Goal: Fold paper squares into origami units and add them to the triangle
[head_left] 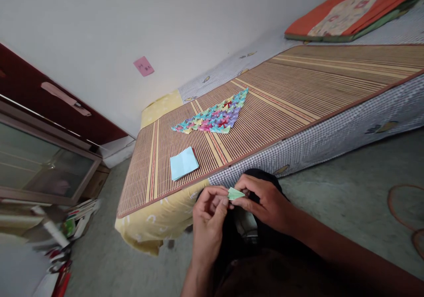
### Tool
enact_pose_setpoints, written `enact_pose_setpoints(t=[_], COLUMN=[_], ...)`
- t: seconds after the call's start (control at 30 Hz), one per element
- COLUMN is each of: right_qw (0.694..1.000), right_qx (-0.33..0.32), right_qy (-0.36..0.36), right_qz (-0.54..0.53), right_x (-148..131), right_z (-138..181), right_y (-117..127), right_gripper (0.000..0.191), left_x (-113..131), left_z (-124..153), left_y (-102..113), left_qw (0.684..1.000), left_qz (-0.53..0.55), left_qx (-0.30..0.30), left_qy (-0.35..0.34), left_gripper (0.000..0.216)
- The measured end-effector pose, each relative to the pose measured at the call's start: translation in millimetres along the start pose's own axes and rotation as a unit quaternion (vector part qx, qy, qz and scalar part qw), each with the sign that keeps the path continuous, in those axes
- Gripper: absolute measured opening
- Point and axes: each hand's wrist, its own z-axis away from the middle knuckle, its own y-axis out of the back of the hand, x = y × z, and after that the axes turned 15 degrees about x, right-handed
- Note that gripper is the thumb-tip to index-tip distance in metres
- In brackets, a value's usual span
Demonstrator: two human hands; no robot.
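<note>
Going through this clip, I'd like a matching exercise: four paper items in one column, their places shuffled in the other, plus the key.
1. Light green folded paper
2. Light blue paper stack
3. Multicoloured folded-paper triangle
4. Pink note

A. On the striped mat, close to its near edge
B. Up on the white wall
C. Held between the left hand and the right hand
D. On the mat, farther back

Pairs: 1-C, 2-A, 3-D, 4-B
</note>
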Motion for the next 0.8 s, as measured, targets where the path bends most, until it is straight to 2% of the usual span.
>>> enact_pose_setpoints(t=[0.17,0.4,0.53,0.67,0.8], right_qw=[1.000,0.999,1.000,0.998,0.998], right_qx=[-0.009,-0.030,0.008,-0.009,0.005], right_qy=[0.001,-0.011,0.011,0.047,0.062], right_qz=[0.002,0.001,0.016,0.032,0.029], right_x=[-1,-4,-8,-10,-11], right_z=[0,-2,-4,-3,-3], right_y=[1,6,12,9,3], right_gripper=[0.014,0.016,0.008,0.009,0.011], left_x=[4,5,6,8,6], left_z=[-6,-10,-8,-5,-4], left_y=[3,3,1,-2,-5], left_qw=[0.997,0.996,0.997,0.999,1.000], left_qz=[0.035,0.010,-0.005,-0.011,-0.013], left_qx=[-0.026,-0.018,-0.021,-0.012,-0.006], left_qy=[0.062,0.092,0.075,0.036,0.026], left_gripper=[0.011,0.016,0.016,0.016,0.016])
